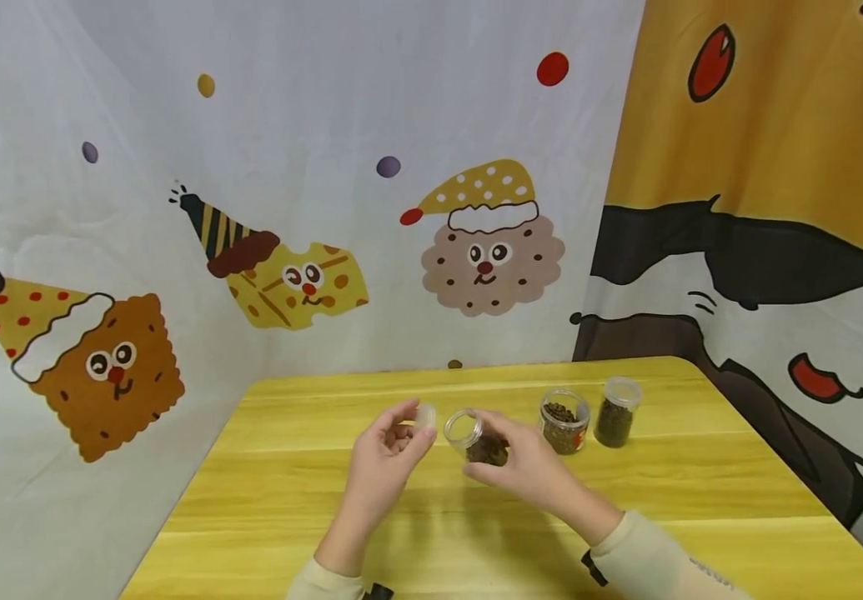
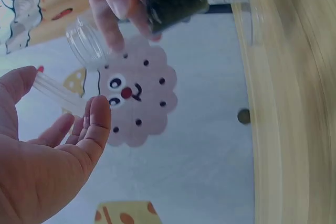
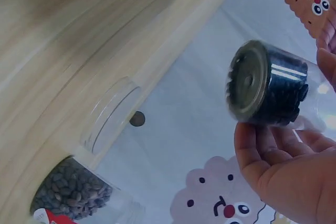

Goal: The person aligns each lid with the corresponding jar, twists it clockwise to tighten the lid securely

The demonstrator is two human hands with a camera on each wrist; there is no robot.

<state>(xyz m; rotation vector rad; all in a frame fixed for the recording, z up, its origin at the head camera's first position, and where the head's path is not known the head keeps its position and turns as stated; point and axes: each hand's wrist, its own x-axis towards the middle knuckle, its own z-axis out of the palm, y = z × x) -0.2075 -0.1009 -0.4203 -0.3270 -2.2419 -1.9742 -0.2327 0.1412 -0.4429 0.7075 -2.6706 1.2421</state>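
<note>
My left hand (image 1: 389,454) holds a pale translucent lid (image 1: 425,417) by its edge, between the thumb and fingers. A clear jar (image 1: 487,448), part filled with dark dried pieces, is gripped round its side by my right hand (image 1: 521,462). It is tilted, its uncovered mouth facing the lid across a small gap. From the right wrist view, the base of that jar (image 3: 249,80) shows, with the dark contents settled at the bottom end. In the left wrist view the lid (image 2: 60,92) appears side-on, close to the threaded jar neck (image 2: 86,45).
To the right of my right hand stands an uncovered wide jar (image 1: 564,433) of brown pellets. Beside it is a taller lidded jar (image 1: 616,417) with dark contents. A clear round lid (image 3: 113,114) lies on the yellow wood-grain table (image 1: 281,467). A printed cloth (image 1: 326,100) hangs behind.
</note>
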